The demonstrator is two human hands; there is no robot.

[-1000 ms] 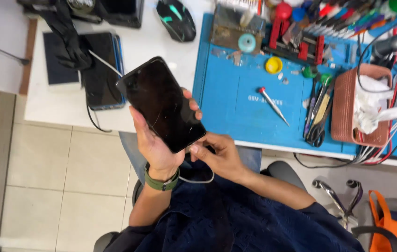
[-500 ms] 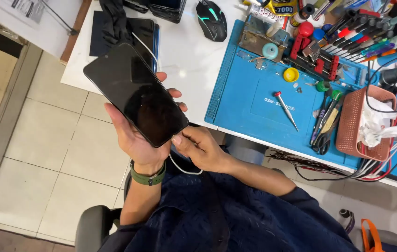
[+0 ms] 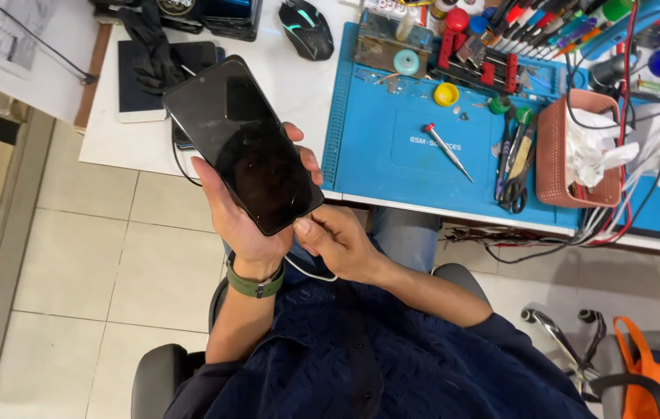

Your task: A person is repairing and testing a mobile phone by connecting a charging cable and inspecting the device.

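Note:
My left hand holds a black smartphone with a dark screen, tilted, in front of the table edge. A green strap sits on that wrist. My right hand is at the phone's lower end, fingers pinched on the plug of a white cable that loops down below the hands. Whether the plug is inside the phone I cannot tell.
A blue work mat on the white table carries a small screwdriver, scissors, tool racks and a pink basket of tissue and cables. A black mouse and dark devices lie at the back left. An orange bag sits lower right.
The view has shifted, so phone and hands sit more to the right in the frame. The grip on the phone and the cable end looks the same.

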